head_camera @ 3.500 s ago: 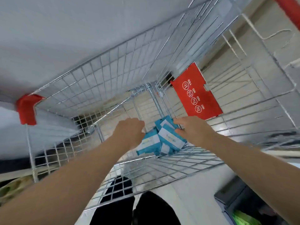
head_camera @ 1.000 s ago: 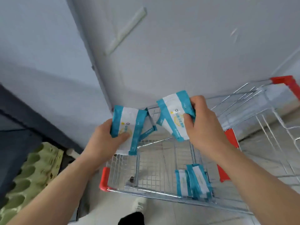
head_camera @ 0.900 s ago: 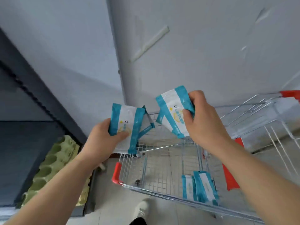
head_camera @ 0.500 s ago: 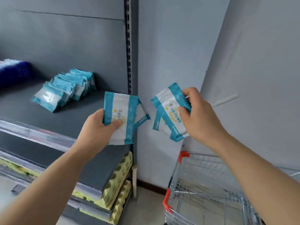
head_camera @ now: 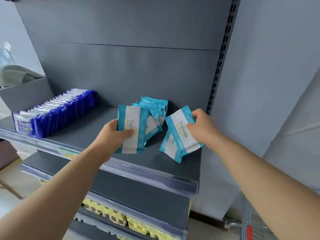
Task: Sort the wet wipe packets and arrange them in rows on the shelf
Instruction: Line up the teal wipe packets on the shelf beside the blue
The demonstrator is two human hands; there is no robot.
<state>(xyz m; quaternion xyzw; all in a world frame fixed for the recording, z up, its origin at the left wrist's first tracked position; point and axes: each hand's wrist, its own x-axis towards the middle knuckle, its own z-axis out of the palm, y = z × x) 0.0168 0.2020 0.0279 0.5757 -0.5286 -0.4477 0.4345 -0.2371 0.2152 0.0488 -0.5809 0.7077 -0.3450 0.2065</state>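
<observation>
My left hand (head_camera: 112, 135) grips a small bunch of teal-and-white wet wipe packets (head_camera: 133, 122), held upright over the grey shelf (head_camera: 83, 134). My right hand (head_camera: 201, 129) grips more teal-and-white packets (head_camera: 174, 144), tilted, above the shelf's right end. Behind both hands a row of teal packets (head_camera: 155, 104) stands against the back panel. A long row of dark blue packets (head_camera: 57, 111) stands on the shelf's left side.
A clear price rail (head_camera: 147, 172) runs along the shelf's front edge. Yellow egg trays (head_camera: 112, 215) lie on the lower shelves. A slotted upright (head_camera: 220, 54) borders the shelf on the right. The wire cart's corner (head_camera: 249, 227) shows at bottom right. A grey box (head_camera: 22, 94) stands at left.
I have turned from the cart to face the shelf. Both hands carried their teal packets forward and now hold them over the shelf, just before the teal row.
</observation>
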